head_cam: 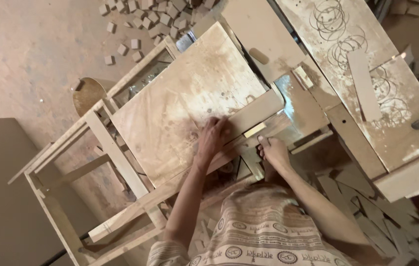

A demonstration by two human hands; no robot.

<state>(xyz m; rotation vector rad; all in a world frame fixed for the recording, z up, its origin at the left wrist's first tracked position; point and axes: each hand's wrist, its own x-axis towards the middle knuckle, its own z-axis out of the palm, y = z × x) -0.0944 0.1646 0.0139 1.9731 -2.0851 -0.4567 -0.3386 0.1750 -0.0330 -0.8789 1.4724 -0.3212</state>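
Hands on saw table (pixel 170 118): left hand (pixel 213 135) flat pressing board strip (pixel 255 112), right hand (pixel 273 150) pinching small offcut (pixel 255 130); cut blocks (pixel 145 19) piled beyond table, strip mostly uncut.

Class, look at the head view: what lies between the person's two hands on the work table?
A small pale wood strip lies between left hand and right hand.

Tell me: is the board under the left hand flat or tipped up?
Flat. The board lies on the table, left hand pressing it down; right hand at its near end.
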